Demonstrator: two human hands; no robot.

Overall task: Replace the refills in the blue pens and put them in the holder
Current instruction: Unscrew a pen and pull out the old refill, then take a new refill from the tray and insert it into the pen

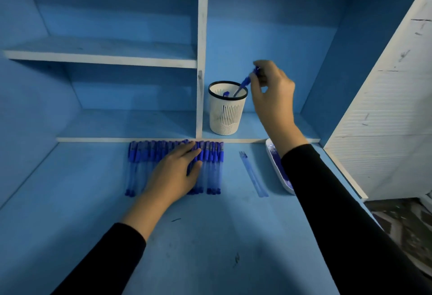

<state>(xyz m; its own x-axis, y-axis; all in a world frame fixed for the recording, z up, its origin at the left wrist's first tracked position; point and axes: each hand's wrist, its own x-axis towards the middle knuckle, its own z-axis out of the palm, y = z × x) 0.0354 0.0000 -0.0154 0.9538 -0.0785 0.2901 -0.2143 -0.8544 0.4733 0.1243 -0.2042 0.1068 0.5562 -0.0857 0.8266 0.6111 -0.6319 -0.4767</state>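
A white slotted pen holder [225,117] with a black rim stands on the low shelf right of the white divider. One blue pen cap [225,94] shows inside it. My right hand [273,93] pinches the top of a blue pen [245,83] whose lower end dips into the holder. A row of several blue pens [212,166] lies side by side on the desk against the shelf edge. My left hand [174,173] rests on that row, fingers curled over the caps. Two loose refills [253,174] lie right of the row.
A white tray [275,168] with blue contents sits at the right, partly hidden by my right forearm. The blue desk [187,236] runs toward me. A white divider [201,61] and shelf [105,58] stand behind; a white cabinet side [385,107] closes the right.
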